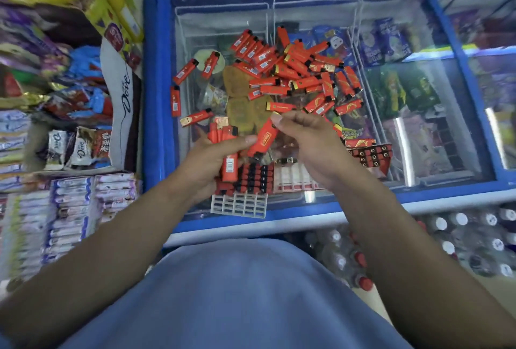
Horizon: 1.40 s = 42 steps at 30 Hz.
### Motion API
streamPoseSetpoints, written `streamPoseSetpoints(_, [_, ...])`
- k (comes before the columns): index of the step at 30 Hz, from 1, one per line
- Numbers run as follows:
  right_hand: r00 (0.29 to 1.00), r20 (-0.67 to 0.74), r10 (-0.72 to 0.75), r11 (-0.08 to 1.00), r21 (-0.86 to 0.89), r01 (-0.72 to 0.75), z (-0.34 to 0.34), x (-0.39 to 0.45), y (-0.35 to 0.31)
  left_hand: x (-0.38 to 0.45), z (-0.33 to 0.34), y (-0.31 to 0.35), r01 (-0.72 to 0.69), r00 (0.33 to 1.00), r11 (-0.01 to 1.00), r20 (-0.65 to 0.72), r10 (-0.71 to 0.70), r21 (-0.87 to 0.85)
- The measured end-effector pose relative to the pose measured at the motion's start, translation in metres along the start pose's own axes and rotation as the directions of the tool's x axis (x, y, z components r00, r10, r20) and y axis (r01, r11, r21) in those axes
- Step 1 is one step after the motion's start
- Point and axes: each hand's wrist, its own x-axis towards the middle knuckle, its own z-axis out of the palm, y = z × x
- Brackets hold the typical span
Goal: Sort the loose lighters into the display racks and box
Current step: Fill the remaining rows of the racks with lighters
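A heap of loose red lighters (296, 69) lies on the glass lid of a blue freezer (156, 97). My left hand (206, 161) is shut on a bunch of several red lighters (223, 136), fanned upward. My right hand (307, 142) pinches one red lighter (264, 139) between thumb and fingers, its lower end touching the bunch. Below my hands stands a white grid rack (240, 205) with black-topped lighters (254, 175) filling its upper rows. A second rack (290, 178) with red and white slots sits to its right. A red box of lighters (371, 156) lies at the right.
Single lighters (185, 71) lie scattered left of the heap. Snack packets fill the shelves on the left (69, 147). Bottles with white and red caps (460, 239) stand on the floor below the freezer's front edge. Frozen goods show under the glass.
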Motion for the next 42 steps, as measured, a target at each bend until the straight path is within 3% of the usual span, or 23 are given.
streamPoseSetpoints(3, [0.994,0.025,0.102,0.961,0.255,-0.105,-0.009,-0.012,0.014,-0.011,-0.012,-0.013,0.093,0.988,0.987,-0.107,-0.107,-0.127])
streamPoseSetpoints(8, [0.972,0.093,0.214,0.785,0.577,-0.228,-0.035,-0.038,0.044,-0.022,-0.021,-0.028,0.2,0.974,0.956,-0.061,-0.218,-0.216])
streamPoseSetpoints(19, [0.947,0.214,0.239,0.773,0.549,-0.319,-0.07,-0.073,0.077,-0.022,0.003,-0.046,0.286,0.957,0.946,-0.006,-0.29,-0.154])
streamPoseSetpoints(25, [0.967,0.13,0.219,0.804,0.538,-0.254,-0.087,-0.079,0.092,-0.012,0.043,-0.054,0.308,0.95,0.951,0.05,-0.308,0.007])
streamPoseSetpoints(28, [0.989,-0.025,0.148,0.903,0.41,-0.125,-0.116,-0.078,0.097,-0.002,0.062,-0.06,0.302,0.95,0.946,0.046,-0.31,0.12])
streamPoseSetpoints(30, [0.981,-0.18,0.066,0.974,0.225,-0.024,-0.139,-0.075,0.101,0.003,0.076,-0.064,0.291,0.95,0.94,0.063,-0.306,0.178])
streamPoseSetpoints(34, [0.876,-0.459,-0.149,0.98,-0.185,0.07,-0.19,-0.066,0.106,0.013,0.098,-0.077,0.311,0.937,0.918,0.079,-0.339,0.245])
streamPoseSetpoints(38, [0.818,-0.495,-0.293,0.867,-0.499,0.009,-0.226,-0.052,0.103,0.026,0.112,-0.088,0.336,0.93,0.906,0.063,-0.363,0.257])
streamPoseSetpoints(42, [0.851,-0.355,-0.386,0.709,-0.705,0.027,-0.243,-0.038,0.1,0.036,0.127,-0.095,0.373,0.904,0.877,0.095,-0.417,0.304])
